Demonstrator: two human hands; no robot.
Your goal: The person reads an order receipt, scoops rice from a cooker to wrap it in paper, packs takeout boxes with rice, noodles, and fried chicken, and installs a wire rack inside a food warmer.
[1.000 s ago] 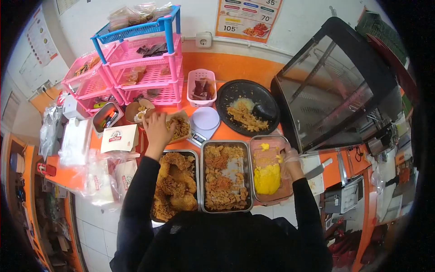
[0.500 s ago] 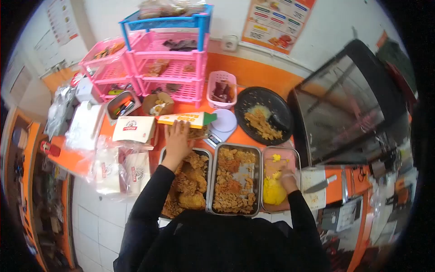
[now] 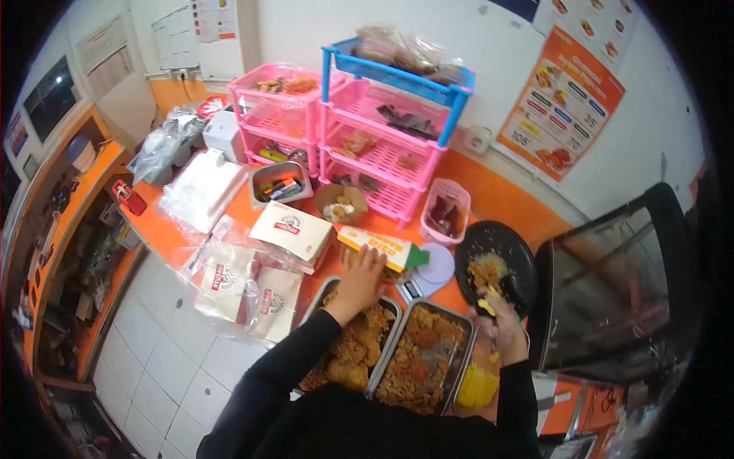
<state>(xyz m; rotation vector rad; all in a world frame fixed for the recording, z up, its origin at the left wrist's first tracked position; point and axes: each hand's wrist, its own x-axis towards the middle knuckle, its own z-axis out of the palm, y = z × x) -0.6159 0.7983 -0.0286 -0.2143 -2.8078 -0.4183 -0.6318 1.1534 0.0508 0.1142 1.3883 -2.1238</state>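
Observation:
My left hand (image 3: 357,287) rests on a takeaway food box (image 3: 380,246) with a white, orange and green top, its fingers curled over the near side. My right hand (image 3: 505,330), slightly blurred, pinches a bit of yellow food (image 3: 487,304) that looks like scrambled egg, near the edge of the black pan (image 3: 526,260). Below that hand is a tray (image 3: 461,396) with a yellow mound (image 3: 478,382), partly hidden by the arm. Crumbly fried pieces fill the middle tray (image 3: 469,334); larger fried chicken pieces (image 3: 353,359) lie in the left one.
A kitchen scale (image 3: 434,265) sits right of the box. Stacked cartons (image 3: 293,229) and bagged cartons (image 3: 227,279) lie left. Pink racks (image 3: 382,172) and a pink basket (image 3: 456,193) stand behind. A dark glass-fronted cabinet (image 3: 604,283) stands at right.
My view has turned, so the scene sits further right and is tilted. My right hand has risen from the yellow mound toward the black pan with yellow food. My left hand stays at the box.

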